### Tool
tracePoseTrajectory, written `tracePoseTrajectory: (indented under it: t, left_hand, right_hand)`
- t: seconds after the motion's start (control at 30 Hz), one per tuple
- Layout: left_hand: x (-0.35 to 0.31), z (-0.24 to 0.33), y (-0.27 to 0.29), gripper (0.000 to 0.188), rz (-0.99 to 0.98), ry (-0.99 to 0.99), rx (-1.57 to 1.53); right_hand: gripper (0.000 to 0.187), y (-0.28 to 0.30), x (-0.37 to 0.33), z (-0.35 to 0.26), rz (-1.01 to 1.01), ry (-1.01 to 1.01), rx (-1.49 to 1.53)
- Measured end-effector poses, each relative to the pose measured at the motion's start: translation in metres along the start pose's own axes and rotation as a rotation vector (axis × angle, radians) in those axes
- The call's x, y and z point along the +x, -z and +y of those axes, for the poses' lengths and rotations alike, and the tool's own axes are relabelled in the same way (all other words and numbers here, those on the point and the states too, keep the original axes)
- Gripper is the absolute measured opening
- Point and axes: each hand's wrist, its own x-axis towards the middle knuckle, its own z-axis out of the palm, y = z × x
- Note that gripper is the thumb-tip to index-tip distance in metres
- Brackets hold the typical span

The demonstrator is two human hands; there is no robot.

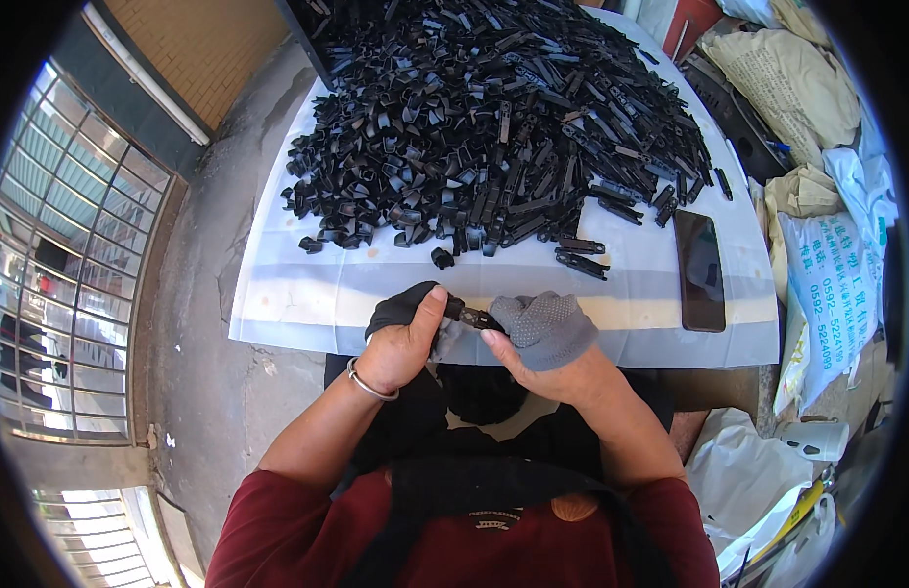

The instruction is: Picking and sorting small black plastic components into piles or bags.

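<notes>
Just over the near edge of the table, my two hands hold a small black plastic part (474, 318) between them. My left hand (407, 328), in a black glove that leaves the thumb bare, pinches the part's left end. Its right end is gripped by my right hand (542, 331), in a grey dotted glove with the thumb also bare. Beyond them lies a big heap of black plastic pieces: short curved clips (376, 176) on the left and long narrow strips (621, 127) on the right. A single loose clip (442, 258) lies nearest my hands.
White sheeting (307, 304) covers the table. A dark phone (701, 269) lies at its right edge. Woven sacks (787, 93) and printed plastic bags (827, 284) crowd the right side. To the left are a concrete floor (204, 294) and a barred window (72, 255).
</notes>
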Motion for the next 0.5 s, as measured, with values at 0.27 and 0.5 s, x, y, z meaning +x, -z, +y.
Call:
tracePoseTrajectory:
  t: [0.27,0.5]
  left_hand:
    - [0.0019,0.0030,0.0003,0.035,-0.007,-0.127,0.168]
    - [0.0021,0.0071,0.0013,0.036,-0.065,-0.135,0.220]
  right_hand:
    - [0.021,-0.0024,0.0001,-0.0034,0.058,0.017,-0.092]
    - [0.020,-0.0062,0.0015,-0.0046,0.052,0.088,-0.184]
